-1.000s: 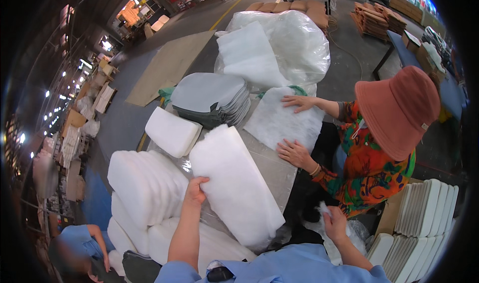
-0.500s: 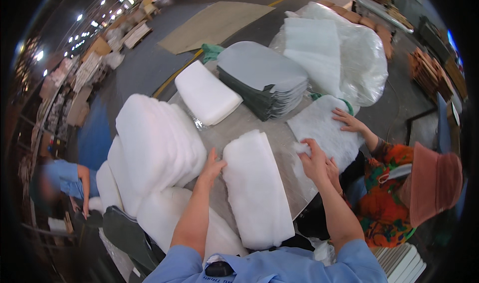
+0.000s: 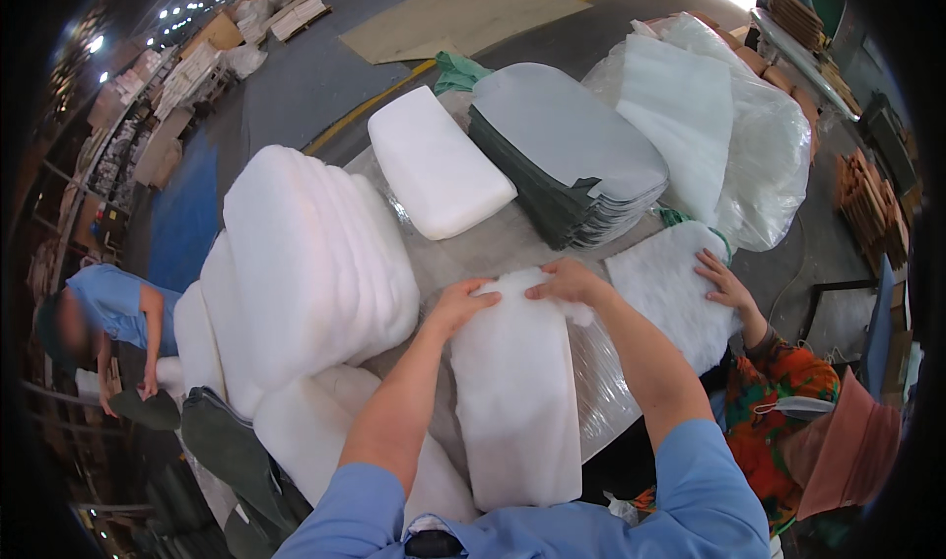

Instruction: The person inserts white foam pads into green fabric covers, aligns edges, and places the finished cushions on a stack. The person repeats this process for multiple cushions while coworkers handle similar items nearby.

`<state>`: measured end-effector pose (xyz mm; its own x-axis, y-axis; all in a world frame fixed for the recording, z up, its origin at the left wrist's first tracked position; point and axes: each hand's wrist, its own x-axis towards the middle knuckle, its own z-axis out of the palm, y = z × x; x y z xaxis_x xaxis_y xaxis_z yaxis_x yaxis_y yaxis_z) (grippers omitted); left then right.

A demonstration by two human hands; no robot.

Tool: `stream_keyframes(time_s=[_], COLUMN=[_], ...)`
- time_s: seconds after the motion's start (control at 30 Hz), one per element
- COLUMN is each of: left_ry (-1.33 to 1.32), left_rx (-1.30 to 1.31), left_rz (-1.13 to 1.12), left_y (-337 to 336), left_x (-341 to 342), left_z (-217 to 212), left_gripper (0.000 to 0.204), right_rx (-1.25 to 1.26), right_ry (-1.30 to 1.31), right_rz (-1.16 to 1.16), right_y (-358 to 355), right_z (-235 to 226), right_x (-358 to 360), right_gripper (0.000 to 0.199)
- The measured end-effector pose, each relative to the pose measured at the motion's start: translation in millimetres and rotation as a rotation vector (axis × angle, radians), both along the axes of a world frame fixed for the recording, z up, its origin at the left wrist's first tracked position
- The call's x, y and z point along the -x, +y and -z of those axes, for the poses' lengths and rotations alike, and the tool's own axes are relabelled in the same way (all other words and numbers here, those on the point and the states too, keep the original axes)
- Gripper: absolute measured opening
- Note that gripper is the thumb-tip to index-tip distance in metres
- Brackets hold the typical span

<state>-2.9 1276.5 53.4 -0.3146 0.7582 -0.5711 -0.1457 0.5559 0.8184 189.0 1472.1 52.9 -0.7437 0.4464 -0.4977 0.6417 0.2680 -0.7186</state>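
Observation:
A white foam cushion wrapped in fluffy batting [image 3: 517,401] lies lengthwise in front of me. My left hand [image 3: 463,305] grips its far left corner, fingers bent over the top. My right hand [image 3: 572,281] closes on the far right corner, thumb on the batting; a loose white tuft [image 3: 578,313] shows just below that hand. Whether the fingertips pinch the batting or only press it is partly hidden. To the right, a co-worker's hand [image 3: 724,281] lies on a flat sheet of white batting [image 3: 670,288].
Stacked white batting pieces [image 3: 305,263] rise at the left. Beyond my hands are another white cushion [image 3: 439,165] and a pile of grey cut sheets [image 3: 572,131]. A plastic-wrapped bundle [image 3: 769,165] stands far right. People work at left and right.
My right hand has moved left from beside the co-worker's batting sheet onto the cushion's far end, bringing the tuft along. My left hand has come in onto the far left corner. The view has shifted.

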Motion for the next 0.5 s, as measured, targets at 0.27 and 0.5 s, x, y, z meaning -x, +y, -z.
stream_keyframes(time_s=[0.27, 0.5], left_ry=[0.36, 0.257], left_rx=[-0.205, -0.221], left_rz=[-0.083, -0.126], left_y=[4.7, 0.2], left_x=[-12.3, -30.1], left_z=[17.8, -60.5], left_gripper=[0.033, 0.025], right_rx=[-0.09, -0.012], right_ry=[0.148, 0.175], right_rz=[0.03, -0.032], right_y=[-5.1, -4.6], right_z=[-12.0, -106.4], right_x=[-0.6, -20.6], right_gripper=[0.039, 0.034])
